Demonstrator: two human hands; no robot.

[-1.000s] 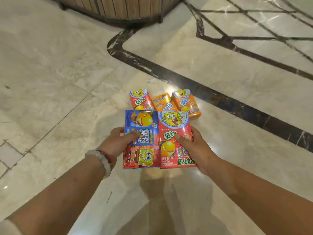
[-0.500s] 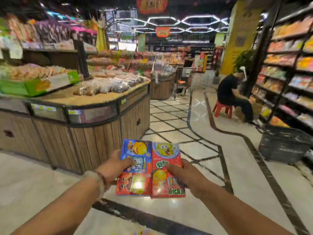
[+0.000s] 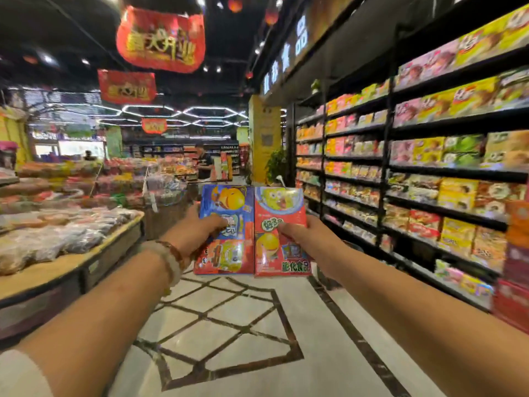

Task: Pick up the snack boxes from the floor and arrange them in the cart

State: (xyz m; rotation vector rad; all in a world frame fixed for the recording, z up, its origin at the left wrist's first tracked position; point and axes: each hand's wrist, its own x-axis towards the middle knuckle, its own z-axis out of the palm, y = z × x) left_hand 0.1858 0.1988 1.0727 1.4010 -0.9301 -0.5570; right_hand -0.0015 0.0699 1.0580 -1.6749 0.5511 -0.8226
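Nearest: pale polished floor [image 3: 329, 353] with dark inlaid diamond lines. Above it, held out at chest height, two flat glossy cardboard snack boxes, side edges touching. Left hand [image 3: 197, 230], beaded bracelet at the wrist, gripping the blue box [image 3: 229, 202], thumb curled over its front; cartoon orange face at top, lettering blurred. Right hand [image 3: 309, 242] gripping the red box [image 3: 282, 213], thumb pinching its front; yellow sponge cartoon at top, green logo mid-front, characters "膨化食品" at the bottom. Left of the boxes, a wooden desk [image 3: 94, 262] heaped with clear-wrapped bagged goods. Right of the boxes, dark metal shelves [image 3: 429, 167] packed with colourful packets, print unreadable. Beyond and overhead, red hanging banners [image 3: 160, 40] with gold characters, blurred.
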